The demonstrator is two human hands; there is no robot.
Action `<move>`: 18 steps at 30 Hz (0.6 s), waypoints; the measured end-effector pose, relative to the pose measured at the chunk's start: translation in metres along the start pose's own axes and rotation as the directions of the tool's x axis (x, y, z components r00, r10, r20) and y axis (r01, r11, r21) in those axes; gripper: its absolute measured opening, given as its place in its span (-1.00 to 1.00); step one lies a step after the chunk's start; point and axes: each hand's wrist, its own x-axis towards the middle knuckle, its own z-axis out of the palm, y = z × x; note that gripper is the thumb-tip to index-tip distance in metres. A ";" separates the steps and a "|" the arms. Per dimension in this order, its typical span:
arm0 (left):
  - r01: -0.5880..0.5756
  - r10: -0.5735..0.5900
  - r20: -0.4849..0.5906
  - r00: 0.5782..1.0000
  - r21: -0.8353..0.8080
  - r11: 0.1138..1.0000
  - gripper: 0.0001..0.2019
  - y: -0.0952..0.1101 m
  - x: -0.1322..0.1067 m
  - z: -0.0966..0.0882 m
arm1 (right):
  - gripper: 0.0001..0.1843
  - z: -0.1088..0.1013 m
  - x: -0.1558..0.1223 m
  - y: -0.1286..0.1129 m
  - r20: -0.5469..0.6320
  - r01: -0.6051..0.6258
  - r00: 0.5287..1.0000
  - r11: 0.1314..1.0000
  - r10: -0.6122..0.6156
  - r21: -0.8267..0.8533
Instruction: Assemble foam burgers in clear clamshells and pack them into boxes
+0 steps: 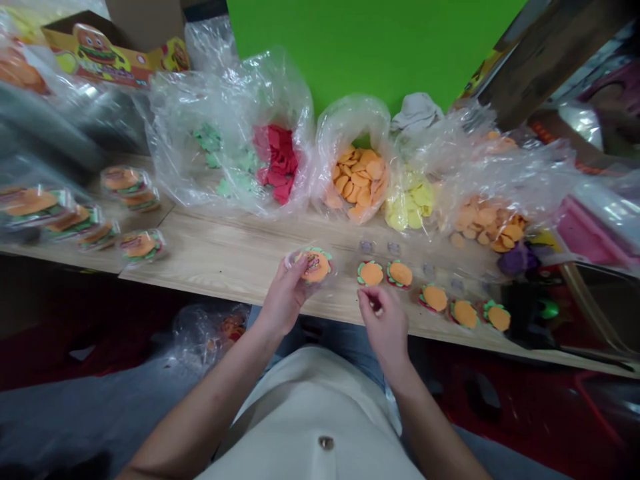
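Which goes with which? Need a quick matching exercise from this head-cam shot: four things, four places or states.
Things:
1. left hand
2. right hand
3. red pieces
4. yellow pieces

Places or states:
A. sharing a clear bag with green pieces
B. pinching something small
C. just right of the orange discs
D. holding a burger in clear plastic

Pairs: 1-D, 2-B, 3-A, 4-C
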 end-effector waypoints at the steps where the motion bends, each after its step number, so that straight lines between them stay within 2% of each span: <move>1: -0.030 0.030 -0.017 0.999 0.003 1.000 -0.68 0.000 0.000 0.001 | -0.78 0.000 -0.005 -0.004 0.001 -0.008 1.000 1.000 0.008 0.008; 4: -0.124 0.124 -0.029 0.992 0.010 0.992 -0.65 -0.006 0.000 0.004 | -0.77 0.012 -0.011 -0.019 0.139 -0.132 0.985 0.965 0.102 0.226; 7: -0.164 0.164 -0.013 0.986 0.032 0.986 -0.63 -0.012 0.000 0.006 | -0.75 0.030 -0.003 -0.026 0.248 -0.300 0.949 0.809 0.197 0.506; 10: -0.204 0.208 -0.028 0.978 0.097 0.974 -0.61 -0.009 -0.008 0.005 | -0.76 0.042 0.003 -0.029 0.300 -0.350 0.934 0.648 0.191 0.676; 12: -0.210 0.220 -0.047 0.974 0.159 0.965 -0.58 -0.002 -0.017 0.001 | -0.73 0.048 0.003 -0.029 0.344 -0.362 0.927 0.612 0.153 0.703; 13: -0.203 0.215 -0.048 0.975 0.184 0.962 -0.56 0.002 -0.021 -0.002 | -0.71 0.052 0.003 -0.027 0.378 -0.364 0.918 0.634 0.120 0.682; 15: -0.178 0.188 -0.025 0.982 0.218 0.960 -0.57 0.014 -0.021 -0.014 | -0.66 0.064 0.007 -0.021 0.403 -0.251 0.915 0.771 -0.008 0.585; 16: -0.178 0.188 -0.022 0.982 0.236 0.955 -0.57 0.024 -0.016 -0.023 | -0.69 0.072 0.011 -0.018 0.476 -0.162 0.871 0.844 -0.121 0.512; 18: -0.226 0.269 -0.091 0.959 0.328 0.917 -0.51 0.062 -0.003 -0.045 | -0.67 0.088 0.018 -0.014 0.484 0.029 0.837 0.904 -0.255 0.426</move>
